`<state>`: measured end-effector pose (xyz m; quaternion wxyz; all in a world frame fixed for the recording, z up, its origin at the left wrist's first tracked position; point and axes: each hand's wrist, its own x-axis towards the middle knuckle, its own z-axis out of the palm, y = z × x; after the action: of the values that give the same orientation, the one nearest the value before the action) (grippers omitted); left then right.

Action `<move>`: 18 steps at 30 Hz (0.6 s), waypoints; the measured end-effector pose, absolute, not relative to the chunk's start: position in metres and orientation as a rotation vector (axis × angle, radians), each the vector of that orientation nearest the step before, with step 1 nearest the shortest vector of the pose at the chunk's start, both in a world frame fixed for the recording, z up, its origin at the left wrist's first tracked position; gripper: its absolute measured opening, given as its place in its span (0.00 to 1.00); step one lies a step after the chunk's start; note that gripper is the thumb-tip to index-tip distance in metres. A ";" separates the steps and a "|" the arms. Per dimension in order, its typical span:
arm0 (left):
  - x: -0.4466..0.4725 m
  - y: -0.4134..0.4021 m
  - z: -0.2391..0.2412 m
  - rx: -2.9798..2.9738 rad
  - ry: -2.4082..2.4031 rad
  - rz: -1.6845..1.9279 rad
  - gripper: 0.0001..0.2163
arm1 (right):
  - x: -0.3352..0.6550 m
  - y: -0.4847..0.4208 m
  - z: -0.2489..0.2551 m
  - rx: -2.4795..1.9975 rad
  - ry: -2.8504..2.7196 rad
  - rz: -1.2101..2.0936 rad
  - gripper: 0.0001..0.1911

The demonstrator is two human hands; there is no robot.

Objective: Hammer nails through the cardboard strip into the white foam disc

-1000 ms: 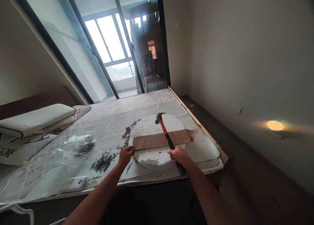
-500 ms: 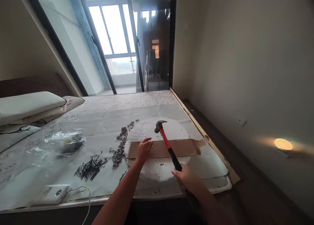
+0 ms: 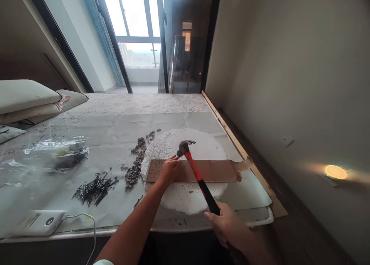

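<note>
My right hand is closed round the black grip of a claw hammer with a red shaft. The hammer head is right beside the fingertips of my left hand. Those fingers are pinched together over a flat brown cardboard strip; whatever they hold is too small or hidden. Rows of small holes dot the strip's left part, and loose torn paper sticks out at its right end. Beneath it lies a round white foam disc, rough on its left side.
Grey rubble lies along the disc's left edge. Farther left are a pile of dark nails, a clear plastic bag with something inside, and a white power bank with a cable. A wooden rail edges the bed's right side.
My view has tipped downward. The hammer head has come down and left, closer to my left hand's fingers. My left hand stays on the strip.
</note>
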<state>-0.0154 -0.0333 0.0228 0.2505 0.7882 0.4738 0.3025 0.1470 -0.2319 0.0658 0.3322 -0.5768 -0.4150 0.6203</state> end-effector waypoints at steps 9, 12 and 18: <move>-0.016 -0.037 0.027 2.223 1.259 0.755 0.18 | 0.148 -0.233 0.071 -1.500 -1.088 1.663 0.16; -0.016 -0.039 0.022 2.271 1.263 0.774 0.16 | 0.147 -0.238 0.061 -1.560 -1.082 1.640 0.19; -0.015 -0.045 0.000 2.361 1.262 0.822 0.12 | 0.162 -0.244 0.028 -1.702 -1.287 1.397 0.23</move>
<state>-0.0154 -0.0451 -0.0004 0.1698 0.8308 0.4441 0.2894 0.1616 -0.2437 0.0278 0.2913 -0.6383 -0.4829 0.5239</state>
